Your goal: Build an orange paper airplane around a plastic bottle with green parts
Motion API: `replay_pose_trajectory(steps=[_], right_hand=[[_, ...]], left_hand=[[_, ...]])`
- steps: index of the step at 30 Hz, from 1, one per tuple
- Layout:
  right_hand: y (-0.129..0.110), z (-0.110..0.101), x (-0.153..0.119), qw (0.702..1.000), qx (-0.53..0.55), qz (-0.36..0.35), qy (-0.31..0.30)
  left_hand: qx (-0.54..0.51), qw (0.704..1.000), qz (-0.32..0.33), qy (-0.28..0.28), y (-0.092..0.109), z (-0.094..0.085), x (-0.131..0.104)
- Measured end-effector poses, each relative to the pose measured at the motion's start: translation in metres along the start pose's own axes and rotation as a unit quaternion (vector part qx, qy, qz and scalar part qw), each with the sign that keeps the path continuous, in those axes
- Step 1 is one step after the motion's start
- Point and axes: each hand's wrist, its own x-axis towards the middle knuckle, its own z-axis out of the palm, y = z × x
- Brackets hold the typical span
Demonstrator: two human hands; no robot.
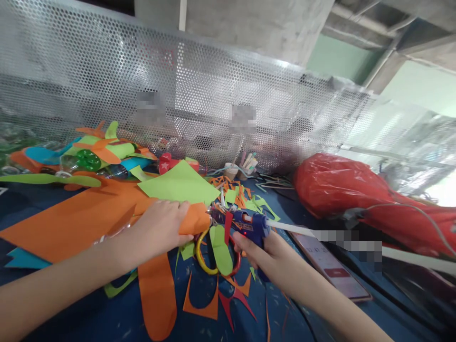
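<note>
My left hand (pixel 160 223) is wrapped round a plastic bottle covered in orange paper (pixel 197 218), its neck pointing right. A long round-ended orange paper strip (pixel 156 299) extends below that hand; whether it is joined to the bottle I cannot tell. My right hand (pixel 261 249) grips a blue glue gun (pixel 249 224) with a long white glue stick (pixel 292 228) in its back. The gun's nozzle is close to the bottle's neck; contact is hard to make out. Just below lie scissors with yellow and red handles (pixel 201 259), partly covered by a rounded green paper piece (pixel 221 251).
Orange sheets (pixel 81 218) and a green sheet (pixel 180 183) lie at left and centre. Behind them are paper-covered bottle planes (pixel 107 147). Paper scraps (pixel 201 299) litter the blue table. A phone (pixel 331 266) and a red plastic bag (pixel 331 185) are at right. Perforated metal (pixel 107 71) stands behind.
</note>
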Motion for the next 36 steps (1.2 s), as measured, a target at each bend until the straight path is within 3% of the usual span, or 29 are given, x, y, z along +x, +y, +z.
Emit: replay_pose_trajectory(steps=[6,12,23,36], right_hand=[[0.003,0.007,0.001,0.999,-0.003,-0.026,-0.04],[-0.003,0.004,-0.001,0.999,-0.049,-0.005,-0.017],[-0.007,0.005,-0.002,1.0,-0.027,0.002,0.005],[-0.012,0.008,-0.006,0.999,-0.026,-0.023,-0.02]], left_hand=[[0.042,0.999,0.005,0.005,0.007,-0.001,-0.003],[0.059,0.998,0.021,0.007,0.009,-0.005,-0.006],[0.049,0.999,0.019,0.003,0.011,-0.008,-0.005],[0.044,0.999,-0.006,0.004,0.018,-0.006,-0.008]])
